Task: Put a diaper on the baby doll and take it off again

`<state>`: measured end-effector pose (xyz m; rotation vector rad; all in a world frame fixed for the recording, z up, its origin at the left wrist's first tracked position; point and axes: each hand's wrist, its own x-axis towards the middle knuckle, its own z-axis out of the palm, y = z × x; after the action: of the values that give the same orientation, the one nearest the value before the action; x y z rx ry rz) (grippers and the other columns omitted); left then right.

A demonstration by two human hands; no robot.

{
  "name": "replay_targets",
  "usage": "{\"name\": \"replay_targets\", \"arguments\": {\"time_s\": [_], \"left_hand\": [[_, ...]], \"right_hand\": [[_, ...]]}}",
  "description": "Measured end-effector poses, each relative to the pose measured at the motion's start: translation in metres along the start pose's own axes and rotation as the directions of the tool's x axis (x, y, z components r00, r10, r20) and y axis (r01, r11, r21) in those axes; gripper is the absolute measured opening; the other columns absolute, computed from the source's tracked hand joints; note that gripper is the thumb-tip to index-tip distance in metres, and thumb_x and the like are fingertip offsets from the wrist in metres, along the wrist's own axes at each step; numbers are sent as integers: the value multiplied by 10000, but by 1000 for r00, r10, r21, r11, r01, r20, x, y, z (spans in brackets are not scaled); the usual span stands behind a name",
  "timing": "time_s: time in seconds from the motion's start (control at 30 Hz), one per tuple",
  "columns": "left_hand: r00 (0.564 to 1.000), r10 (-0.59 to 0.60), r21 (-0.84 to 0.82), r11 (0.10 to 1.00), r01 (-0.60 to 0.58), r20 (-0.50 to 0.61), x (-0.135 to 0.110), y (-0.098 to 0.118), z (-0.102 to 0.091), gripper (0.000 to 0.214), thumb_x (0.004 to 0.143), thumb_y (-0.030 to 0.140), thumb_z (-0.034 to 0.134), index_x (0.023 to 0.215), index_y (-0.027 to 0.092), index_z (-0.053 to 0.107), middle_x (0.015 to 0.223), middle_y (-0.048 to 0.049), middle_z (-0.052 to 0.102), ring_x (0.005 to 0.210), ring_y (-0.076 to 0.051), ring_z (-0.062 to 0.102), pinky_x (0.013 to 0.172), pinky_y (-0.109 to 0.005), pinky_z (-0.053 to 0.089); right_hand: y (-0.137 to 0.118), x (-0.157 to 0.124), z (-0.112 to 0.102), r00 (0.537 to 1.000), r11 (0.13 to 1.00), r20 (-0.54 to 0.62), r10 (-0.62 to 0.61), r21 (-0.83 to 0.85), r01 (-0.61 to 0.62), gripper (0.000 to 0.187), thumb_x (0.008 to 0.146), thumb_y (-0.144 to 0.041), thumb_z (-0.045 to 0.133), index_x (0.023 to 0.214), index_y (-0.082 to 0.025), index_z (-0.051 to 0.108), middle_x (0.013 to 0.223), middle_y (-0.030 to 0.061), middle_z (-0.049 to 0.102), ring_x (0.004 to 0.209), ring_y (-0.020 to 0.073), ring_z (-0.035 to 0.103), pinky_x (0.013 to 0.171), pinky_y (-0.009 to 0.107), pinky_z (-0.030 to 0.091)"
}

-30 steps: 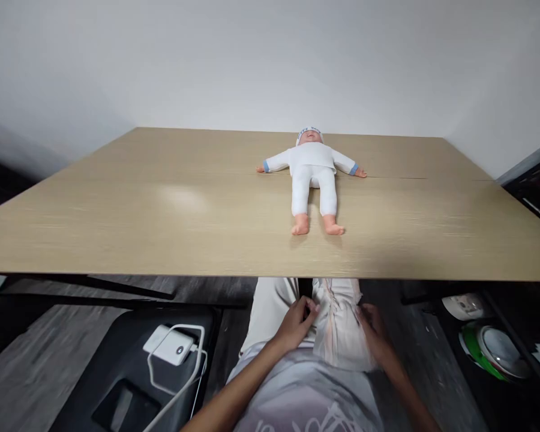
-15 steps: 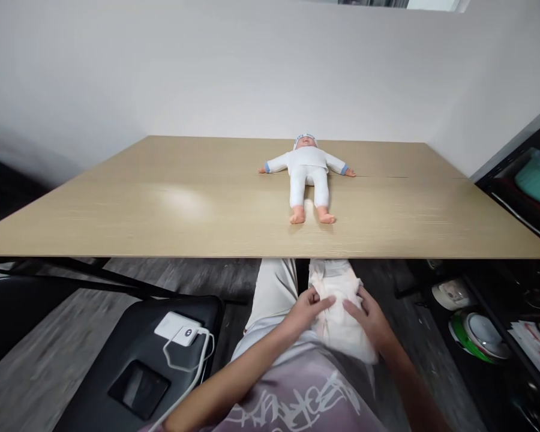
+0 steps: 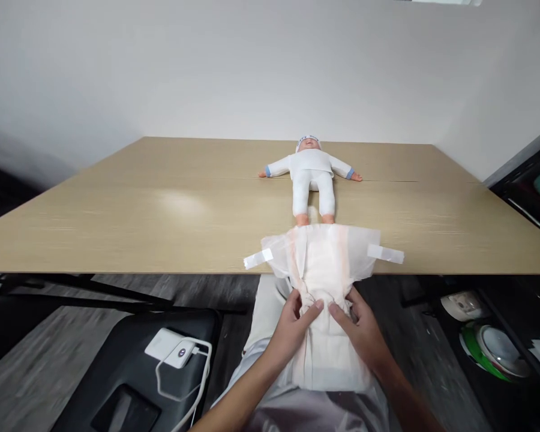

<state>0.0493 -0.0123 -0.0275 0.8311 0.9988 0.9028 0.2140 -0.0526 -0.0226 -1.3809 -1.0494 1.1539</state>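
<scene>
A white diaper point(image 3: 326, 264) with pale pink edges is spread open lengthwise, its far end over the table's front edge and its near end above my lap. Two whitish tabs stick out sideways from its far end. My left hand point(image 3: 297, 321) grips the narrow middle from the left, thumb on top. Opposite it, my right hand point(image 3: 357, 327) grips the same part from the right, thumb on top too. Just beyond the diaper lies a baby doll point(image 3: 312, 177) on its back, in white clothes and a cap, arms spread. The diaper hides its feet.
The doll rests on a wide wooden table point(image 3: 139, 222) against a white wall. At lower left a black chair point(image 3: 130, 354) holds a white power bank point(image 3: 168, 348) with a cable and a dark phone point(image 3: 126, 411). Dark shelving with several items stands at right.
Folded and bunched above my lap before, the diaper is now opened out, with its far end and side tabs raised over the table edge. Both hands still grip it.
</scene>
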Motion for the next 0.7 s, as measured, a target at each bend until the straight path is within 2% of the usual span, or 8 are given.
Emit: {"name": "replay_targets", "arguments": {"time_s": [0.1,0.2,0.27,0.33,0.4,0.47,0.6,0.7], "left_hand": [[999,-40,-6,999,40,-3,10,-12,-9,742,667,695,949,1215,243,733,1289,-119,808,1286,-367,723,1094,-446,576],[997,-81,11,997,81,-7,13,-24,-14,729,671,709,943,1198,246,745,1273,-122,813,1261,-366,733,1087,-449,582],[994,-108,22,994,109,-5,13,-29,-16,720,677,714,939,1193,249,751,1261,-125,815,1257,-372,734,1086,-458,584],[991,-132,30,991,132,-1,13,-32,-17,713,685,717,933,1196,252,754,1275,-129,811,1276,-377,727,1101,-463,578],[990,-142,38,989,142,1,12,-32,-18,702,696,720,926,1200,262,756,1310,-128,800,1300,-375,717,1127,-463,566],[990,-142,44,989,142,5,11,-30,-18,711,678,725,933,1196,270,761,1315,-125,799,1303,-375,716,1137,-461,561],[994,-112,47,993,113,-11,9,-22,-15,758,666,746,927,1196,227,768,1272,-141,812,1274,-385,723,1130,-467,561],[995,-91,44,995,92,-26,7,-18,-13,766,670,737,929,1184,191,771,1238,-150,820,1245,-389,731,1112,-467,565]], "right_hand": [[15,5,1,998,998,27,55,-34,-54,497,929,-616,779,1263,-249,751,1249,106,815,1131,328,775,935,408,640],[30,4,-6,997,990,37,71,-123,-66,402,950,-601,755,1148,-250,754,1141,92,822,1067,327,779,882,400,635],[38,1,-12,999,978,-27,39,-204,-44,344,958,-584,745,1085,-265,720,1032,76,806,976,310,775,830,399,628],[40,-2,-16,982,951,-181,-60,-308,1,334,934,-567,773,1096,-295,670,947,56,765,862,292,745,758,408,613],[36,-4,-20,922,905,-318,-219,-420,71,364,906,-540,806,1139,-327,626,975,59,728,827,290,706,736,437,600],[27,0,-21,855,839,-344,-388,-516,173,359,916,-496,800,1173,-347,597,1082,88,704,895,307,687,773,474,595],[7,28,-24,721,583,-205,-662,-746,323,354,974,-391,771,1272,-301,602,1197,109,702,1086,323,677,949,527,562],[3,59,-34,691,432,-104,-715,-843,320,364,1028,-363,716,1352,-240,608,1248,116,739,1138,316,683,1017,531,527]]}}
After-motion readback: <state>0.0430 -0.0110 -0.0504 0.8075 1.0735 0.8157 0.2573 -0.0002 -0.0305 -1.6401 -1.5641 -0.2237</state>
